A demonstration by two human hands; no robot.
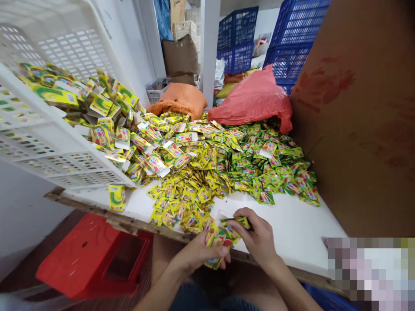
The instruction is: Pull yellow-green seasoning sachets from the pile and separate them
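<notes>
Placement: small boxes (103,134) spill from a tilted white crate (65,142), ahead and left of the fingers; presumably tipped so the contents slide within reach. Yellow sachets (181,194) are heaped on the tabletop (285,235) directly ahead of the fingers, green sachets (282,172) farther ahead and to the right. Beyond both heaps lie an orange sack (183,95) and a red sack (253,99), low and slumped, probably laid so for easy emptying.

Fingers: left hand (199,255) clamped, thumb on top and other fingers underneath printed packets (214,260), held at the tabletop's near edge. Right hand (261,239) has thumb and forefinger nearly together, pinching a yellow-green packet (243,222) just beside the left thumb; its exact form is partly hidden, cannot tell. Left grip appears to steady its packets, leaving the right fingertips the finer handling.
</notes>
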